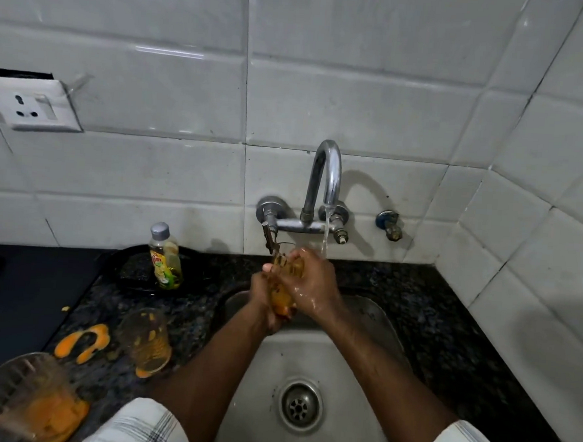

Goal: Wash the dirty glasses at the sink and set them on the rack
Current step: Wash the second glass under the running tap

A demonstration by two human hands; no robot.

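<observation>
Both hands hold one dirty glass [281, 281] stained orange, over the steel sink [352, 368]. My left hand [261, 297] grips it from the left and below. My right hand [313, 283] wraps it from the right, wet. Water runs from the chrome tap [325, 175] just beside my right hand. A second dirty glass [146, 340] stands upright on the counter left of the sink. A third glass [30, 396] with orange residue stands at the bottom left. No rack is in view.
A dish-soap bottle [165, 257] stands on a dark plate behind the glasses. An orange spill [83, 343] lies on the black granite counter [448, 316]. A wall socket [34, 106] sits at the left. The sink drain [301, 406] is open below my arms.
</observation>
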